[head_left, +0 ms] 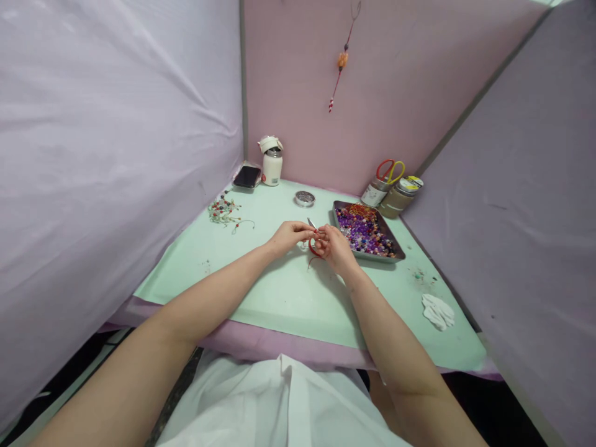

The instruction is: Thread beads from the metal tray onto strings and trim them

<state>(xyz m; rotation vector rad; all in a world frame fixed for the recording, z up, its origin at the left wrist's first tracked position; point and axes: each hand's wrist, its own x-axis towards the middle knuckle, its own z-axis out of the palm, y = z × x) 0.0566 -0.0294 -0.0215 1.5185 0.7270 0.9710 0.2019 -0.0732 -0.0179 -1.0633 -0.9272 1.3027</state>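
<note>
Over the middle of the mat, my left hand (294, 238) reaches in from the left, its thumb and fingers pinched on a thin red cord (310, 263) with a small red bit at the fingertips. My right hand (333, 246) meets it fingertip to fingertip, fingers curled and closed on the same cord. A loose cord end trails below onto the mat. Between the hands are small scissors: a silver blade (311, 222) points away, and a red handle loop (313, 248) shows beneath. Whether my right fingers also hold the scissors is unclear.
A metal tray (376, 258) of mixed beads stands to the right; jars (399, 200) and larger scissors (390, 170) are behind it. Beaded strands (224, 211), a phone (247, 176), a bottle (272, 166) and a round tin (305, 198) are farther back. A white cloth (437, 311) lies right.
</note>
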